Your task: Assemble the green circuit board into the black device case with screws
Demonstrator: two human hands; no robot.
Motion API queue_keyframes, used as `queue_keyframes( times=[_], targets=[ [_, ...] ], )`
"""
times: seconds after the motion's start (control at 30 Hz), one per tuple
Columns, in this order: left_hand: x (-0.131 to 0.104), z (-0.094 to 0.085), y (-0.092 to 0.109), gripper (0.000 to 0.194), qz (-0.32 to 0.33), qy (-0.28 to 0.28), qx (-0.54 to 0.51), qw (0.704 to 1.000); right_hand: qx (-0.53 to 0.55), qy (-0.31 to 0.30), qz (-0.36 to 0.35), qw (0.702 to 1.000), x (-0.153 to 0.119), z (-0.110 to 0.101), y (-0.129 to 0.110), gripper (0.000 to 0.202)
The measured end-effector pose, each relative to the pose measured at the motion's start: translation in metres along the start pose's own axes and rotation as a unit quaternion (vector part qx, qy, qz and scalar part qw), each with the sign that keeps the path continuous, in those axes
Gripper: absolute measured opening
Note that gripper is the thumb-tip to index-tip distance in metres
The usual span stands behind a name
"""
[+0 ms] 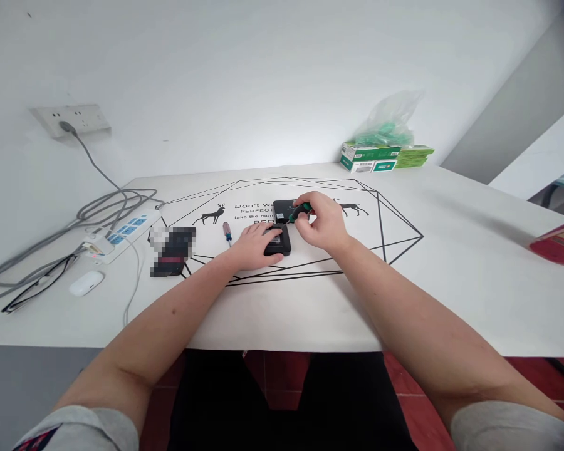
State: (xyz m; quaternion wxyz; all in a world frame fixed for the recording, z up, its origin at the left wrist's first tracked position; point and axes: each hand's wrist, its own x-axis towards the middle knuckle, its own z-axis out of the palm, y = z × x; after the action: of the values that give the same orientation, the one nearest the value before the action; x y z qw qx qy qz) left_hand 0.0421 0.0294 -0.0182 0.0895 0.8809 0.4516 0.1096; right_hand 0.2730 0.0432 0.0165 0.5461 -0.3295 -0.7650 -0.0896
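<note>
My left hand (256,248) rests on a small black rectangular device (286,240), fingers spread over its top and thumb along its near edge, holding it against the table. A silvery patch shows between the fingers. In my right hand (323,220) is a screwdriver (301,212) with a green and black handle, slanting down to the left. Its tip meets the device's far edge near my left fingertips; the exact contact is too small to make out. Just behind lies a flat black panel (284,210) with a white label, partly hidden by the screwdriver and right hand.
Left of my left hand lies another screwdriver (227,232), beside a blurred-out dark object (175,252). A power strip (134,228), coiled grey cable (98,216) and white case (86,283) occupy the left side. Green-and-white boxes (371,156) stand at the back right; a red package (559,243) sits far right.
</note>
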Motion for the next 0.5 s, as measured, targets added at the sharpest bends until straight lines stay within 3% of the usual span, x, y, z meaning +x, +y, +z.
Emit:
queue_keyframes(
  times=[0.5],
  targets=[
    [0.0031, -0.0077, 0.0013, 0.077, -0.023, -0.013, -0.035, 0.999, 0.001, 0.012, 0.02, 1.0, 0.0013, -0.002, -0.0009, 0.021]
  ],
)
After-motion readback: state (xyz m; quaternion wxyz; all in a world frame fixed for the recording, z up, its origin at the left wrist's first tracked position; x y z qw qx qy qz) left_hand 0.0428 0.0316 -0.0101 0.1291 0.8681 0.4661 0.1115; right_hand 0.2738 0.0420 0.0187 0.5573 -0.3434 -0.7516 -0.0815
